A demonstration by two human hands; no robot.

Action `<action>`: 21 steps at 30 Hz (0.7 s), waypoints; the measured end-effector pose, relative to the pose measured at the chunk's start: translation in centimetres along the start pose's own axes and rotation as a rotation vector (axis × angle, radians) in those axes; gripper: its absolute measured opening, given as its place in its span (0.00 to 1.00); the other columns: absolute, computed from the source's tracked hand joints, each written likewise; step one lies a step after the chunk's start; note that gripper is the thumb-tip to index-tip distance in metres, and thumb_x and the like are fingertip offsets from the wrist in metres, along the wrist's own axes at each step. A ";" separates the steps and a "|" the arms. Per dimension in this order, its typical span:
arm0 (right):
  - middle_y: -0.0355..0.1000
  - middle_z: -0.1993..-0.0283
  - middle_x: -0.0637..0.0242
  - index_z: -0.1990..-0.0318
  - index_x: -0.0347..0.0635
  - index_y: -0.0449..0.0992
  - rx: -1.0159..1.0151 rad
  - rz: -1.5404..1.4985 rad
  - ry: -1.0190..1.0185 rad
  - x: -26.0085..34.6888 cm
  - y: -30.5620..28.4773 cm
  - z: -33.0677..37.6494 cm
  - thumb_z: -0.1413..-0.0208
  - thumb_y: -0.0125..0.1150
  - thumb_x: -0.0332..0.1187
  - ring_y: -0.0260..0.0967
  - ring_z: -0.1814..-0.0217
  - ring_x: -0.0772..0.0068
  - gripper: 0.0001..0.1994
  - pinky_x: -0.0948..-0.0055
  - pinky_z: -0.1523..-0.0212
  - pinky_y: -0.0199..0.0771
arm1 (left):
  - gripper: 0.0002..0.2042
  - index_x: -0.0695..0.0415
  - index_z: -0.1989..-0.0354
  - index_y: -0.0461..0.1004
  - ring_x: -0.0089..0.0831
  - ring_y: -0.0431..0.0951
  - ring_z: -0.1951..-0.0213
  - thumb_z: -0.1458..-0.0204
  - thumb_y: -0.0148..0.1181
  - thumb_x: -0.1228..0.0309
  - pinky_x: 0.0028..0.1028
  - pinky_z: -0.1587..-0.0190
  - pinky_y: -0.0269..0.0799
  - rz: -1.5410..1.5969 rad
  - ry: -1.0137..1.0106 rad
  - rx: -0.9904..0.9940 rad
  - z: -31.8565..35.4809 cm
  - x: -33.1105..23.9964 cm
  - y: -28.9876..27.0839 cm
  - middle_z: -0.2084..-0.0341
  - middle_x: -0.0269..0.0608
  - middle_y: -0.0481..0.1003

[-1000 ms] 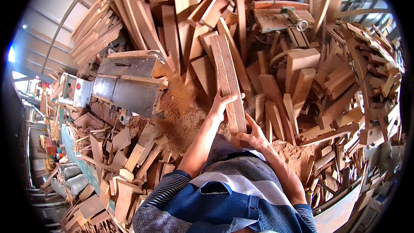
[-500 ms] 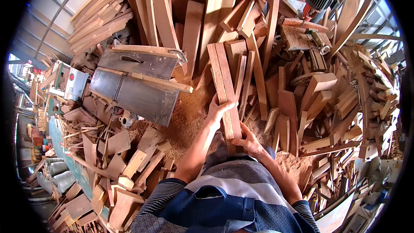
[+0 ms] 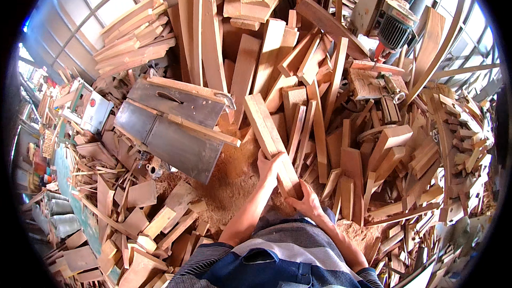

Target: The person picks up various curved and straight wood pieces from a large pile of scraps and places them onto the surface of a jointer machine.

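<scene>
A long, squared wooden beam is held in front of my body, slanting from the upper left down toward my waist. Two long faces show, with an edge between them. My left hand wraps around its left side below the middle, thumb across the top. At the near end, my right hand grips the beam from the right; some of its fingers are hidden beneath. Beyond my left hand stands a table saw with a grey metal top, a slot in it and a wooden strip fence lying across.
Loose boards lean upright ahead. Offcuts heap up at the left, and more wood blocks lie at the right. A motor-driven machine stands at the far right. Sawdust covers the floor by the saw.
The beam's far end has swung to the left, so it slants more. Both hands keep their grip. The whole view has shifted, with the surroundings sitting lower in the picture.
</scene>
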State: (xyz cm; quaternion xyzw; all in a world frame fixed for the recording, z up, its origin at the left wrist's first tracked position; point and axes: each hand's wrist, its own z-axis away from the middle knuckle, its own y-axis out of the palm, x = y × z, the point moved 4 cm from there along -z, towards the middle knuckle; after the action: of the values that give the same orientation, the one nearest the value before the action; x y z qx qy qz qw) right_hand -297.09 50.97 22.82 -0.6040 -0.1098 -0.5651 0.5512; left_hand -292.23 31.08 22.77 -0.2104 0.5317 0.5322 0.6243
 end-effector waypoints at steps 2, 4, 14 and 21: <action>0.65 0.37 0.38 0.33 0.29 0.58 -0.089 0.109 -0.048 0.3 -1.0 -0.1 0.60 0.74 0.55 0.66 0.36 0.43 0.52 0.57 0.37 0.68 | 0.37 0.66 0.40 0.61 0.36 0.77 0.54 0.58 0.75 0.71 0.32 0.53 0.76 -0.014 0.002 -0.088 0.4 -1.0 1.3 0.51 0.51 0.73; 0.67 0.39 0.38 0.36 0.28 0.62 -0.154 0.113 -0.049 0.6 -2.4 -0.3 0.60 0.74 0.51 0.68 0.38 0.43 0.47 0.57 0.39 0.70 | 0.35 0.65 0.40 0.63 0.35 0.76 0.52 0.57 0.75 0.69 0.32 0.51 0.75 -0.032 0.047 -0.205 0.9 -1.4 2.6 0.50 0.50 0.72; 0.72 0.45 0.51 0.35 0.25 0.61 0.090 -0.855 0.017 5.8 -8.5 -5.2 0.53 0.69 0.39 0.71 0.45 0.62 0.40 0.68 0.44 0.70 | 0.35 0.60 0.32 0.55 0.34 0.70 0.42 0.44 0.66 0.66 0.35 0.41 0.68 0.226 -0.061 0.290 3.9 -4.9 7.0 0.42 0.47 0.67; 0.63 0.34 0.48 0.30 0.30 0.55 0.122 -0.843 -0.032 11.0 -5.6 -13.4 0.42 0.65 0.50 0.63 0.34 0.61 0.42 0.64 0.34 0.62 | 0.33 0.60 0.34 0.58 0.30 0.77 0.54 0.44 0.67 0.63 0.30 0.53 0.76 0.217 0.155 0.295 -2.1 -8.8 6.0 0.51 0.47 0.73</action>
State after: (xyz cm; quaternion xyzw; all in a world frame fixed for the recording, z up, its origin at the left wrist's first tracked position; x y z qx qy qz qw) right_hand -305.18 37.05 31.39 -0.4811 -0.3889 -0.7241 0.3050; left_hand -297.30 27.52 31.64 -0.0986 0.6701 0.4947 0.5445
